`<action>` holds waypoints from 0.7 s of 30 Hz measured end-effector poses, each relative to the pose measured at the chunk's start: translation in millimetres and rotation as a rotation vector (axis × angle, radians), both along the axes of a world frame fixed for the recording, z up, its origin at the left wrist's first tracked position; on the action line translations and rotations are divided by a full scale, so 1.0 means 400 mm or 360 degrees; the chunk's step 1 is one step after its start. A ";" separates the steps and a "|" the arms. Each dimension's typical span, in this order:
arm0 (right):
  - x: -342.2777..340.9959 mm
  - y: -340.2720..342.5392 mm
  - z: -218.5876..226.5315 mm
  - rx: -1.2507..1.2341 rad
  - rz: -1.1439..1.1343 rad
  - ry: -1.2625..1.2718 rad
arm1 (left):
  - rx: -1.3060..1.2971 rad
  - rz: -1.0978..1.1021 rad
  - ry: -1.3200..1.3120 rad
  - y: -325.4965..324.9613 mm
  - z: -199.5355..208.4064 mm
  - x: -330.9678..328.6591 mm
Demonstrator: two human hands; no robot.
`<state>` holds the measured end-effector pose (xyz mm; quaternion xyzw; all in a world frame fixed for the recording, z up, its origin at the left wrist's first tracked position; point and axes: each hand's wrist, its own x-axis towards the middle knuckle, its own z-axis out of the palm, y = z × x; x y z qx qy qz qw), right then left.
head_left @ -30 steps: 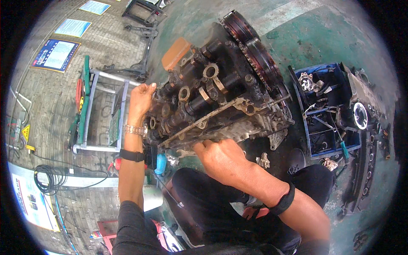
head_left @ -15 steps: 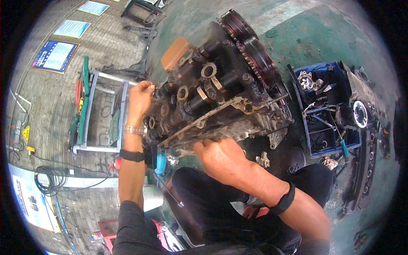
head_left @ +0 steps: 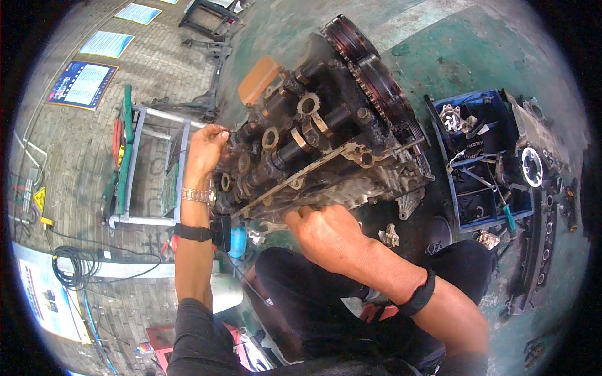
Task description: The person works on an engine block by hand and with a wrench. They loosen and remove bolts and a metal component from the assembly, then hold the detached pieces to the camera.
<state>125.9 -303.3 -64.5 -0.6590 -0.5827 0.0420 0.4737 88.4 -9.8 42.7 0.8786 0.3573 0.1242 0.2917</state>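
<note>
A dark, oily engine (head_left: 338, 119) with its camshafts exposed lies tilted in front of me, its toothed timing wheels (head_left: 379, 81) at the far right end. My left hand (head_left: 208, 149) is at its left end, thumb and fingers pressed together beside the dark casting. Whatever they pinch is too small to make out. Against the near lower side of the engine, my right hand (head_left: 326, 233) is closed with its knuckles up. Its fingertips are partly hidden under the edge, and I cannot see what they hold.
At right stands a blue parts crate (head_left: 492, 219) holding metal parts and a teal-handled screwdriver (head_left: 508, 217). A long metal casting (head_left: 538, 263) lies beyond it. Left of the engine is a grey metal frame cart (head_left: 147, 219); a coiled black cable (head_left: 72, 266) rests on the brick-patterned floor.
My left hand has shifted slightly downward at the engine's left end, its fingers still together. The right hand stays almost where it was.
</note>
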 end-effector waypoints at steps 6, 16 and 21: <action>-0.001 0.003 -0.001 -0.0004 0.0003 0.0012 | 0.0013 0.0111 -0.0094 -0.009 -0.008 0.008; -0.003 0.002 -0.004 -0.0015 0.0003 -0.0028 | 0.0405 0.0058 0.0023 0.005 -0.018 0.015; 0.001 -0.002 -0.002 -0.0008 0.0008 -0.0002 | 0.0536 -0.0072 0.0017 0.002 -0.021 0.017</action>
